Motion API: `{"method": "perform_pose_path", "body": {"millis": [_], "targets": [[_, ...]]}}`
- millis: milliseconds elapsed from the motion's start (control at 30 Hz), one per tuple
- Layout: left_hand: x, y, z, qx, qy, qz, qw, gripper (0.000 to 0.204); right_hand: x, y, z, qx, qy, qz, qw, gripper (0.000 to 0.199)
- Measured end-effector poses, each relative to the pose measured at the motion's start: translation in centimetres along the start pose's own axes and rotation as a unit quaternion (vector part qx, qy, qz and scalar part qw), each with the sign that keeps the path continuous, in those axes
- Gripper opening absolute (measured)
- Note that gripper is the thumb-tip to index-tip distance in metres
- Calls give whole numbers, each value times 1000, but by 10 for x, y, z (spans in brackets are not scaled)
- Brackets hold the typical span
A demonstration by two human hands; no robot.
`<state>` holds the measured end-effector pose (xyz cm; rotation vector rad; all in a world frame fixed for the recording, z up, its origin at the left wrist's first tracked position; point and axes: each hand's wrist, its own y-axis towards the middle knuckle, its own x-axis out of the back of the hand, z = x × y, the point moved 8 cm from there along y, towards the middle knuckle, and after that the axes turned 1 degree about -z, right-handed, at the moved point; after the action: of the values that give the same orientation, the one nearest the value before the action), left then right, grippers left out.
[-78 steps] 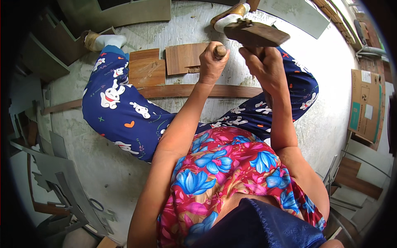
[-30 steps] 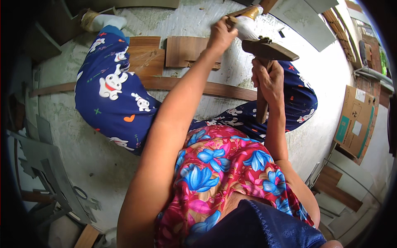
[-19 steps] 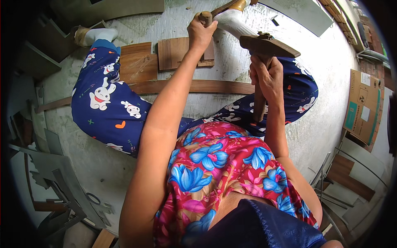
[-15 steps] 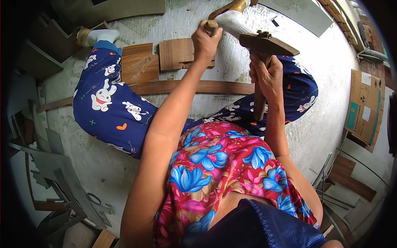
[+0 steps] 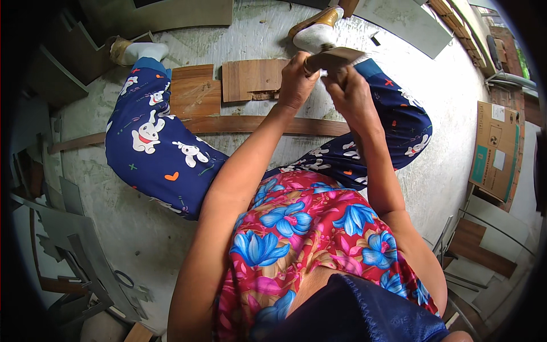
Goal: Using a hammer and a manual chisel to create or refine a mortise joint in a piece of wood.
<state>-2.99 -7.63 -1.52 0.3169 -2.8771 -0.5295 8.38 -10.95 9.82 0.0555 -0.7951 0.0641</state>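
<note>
My left hand [image 5: 298,84] is closed around an upright tool with a round wooden handle; its lower part is hidden, so I cannot tell its kind. My right hand [image 5: 352,96] grips a hammer by its wooden handle. The hammer head [image 5: 337,57] is at the top of the left-hand tool, overlapping it; contact cannot be made out. Beyond my left forearm lies a brown wood-grain board [image 5: 253,75] with a jagged, splintered notch in its near edge. To its left is another brown board [image 5: 195,94], with scuffs and crumbs on it.
A long brown wooden strip [image 5: 239,125] runs across the floor between my spread legs. Grey panels [image 5: 404,25] lie at the far right, with offcuts [image 5: 74,239] piled at left. A cardboard box [image 5: 494,153] stands at right.
The hammer has swung left and the two hands have come together. My left hand has moved slightly right and nearer, bringing the wooden-handled tool under the hammer head.
</note>
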Motion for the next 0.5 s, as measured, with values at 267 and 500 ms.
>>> {"method": "perform_pose_path", "body": {"millis": [267, 500], "targets": [[2, -3, -4, -3, 24, -15, 1000, 24, 24, -2, 1, -54, 121, -6, 991, 26], [11, -2, 1, 17, 30, -5, 999, 25, 28, 8, 14, -56, 84, 24, 995, 25]]}}
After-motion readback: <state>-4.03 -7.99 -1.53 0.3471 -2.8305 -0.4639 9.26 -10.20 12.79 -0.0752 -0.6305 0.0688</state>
